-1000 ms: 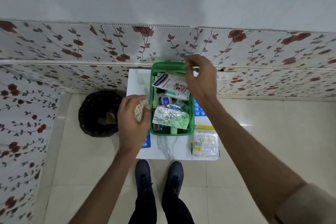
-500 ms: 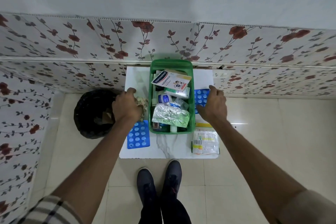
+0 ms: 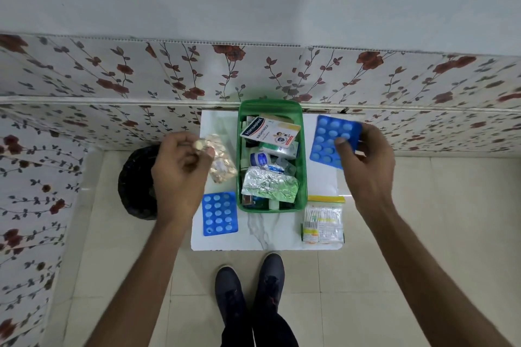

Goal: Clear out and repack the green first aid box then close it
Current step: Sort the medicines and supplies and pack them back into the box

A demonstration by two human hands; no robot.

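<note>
Against the far wall the green first aid box (image 3: 271,155) sits open on the surface (image 3: 282,234), still full. Both hands have just lifted: right hand (image 3: 363,160) fingers grasping a blue blister pack (image 3: 334,141), left hand (image 3: 180,169) pinching a gold strip (image 3: 222,163), so clearing continues.

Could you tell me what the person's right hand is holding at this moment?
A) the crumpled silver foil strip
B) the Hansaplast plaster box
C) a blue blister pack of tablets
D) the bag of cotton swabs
C: the right hand grips a blue blister pack lifted to the right of the green first aid box, while the other three items lie untouched.
</note>
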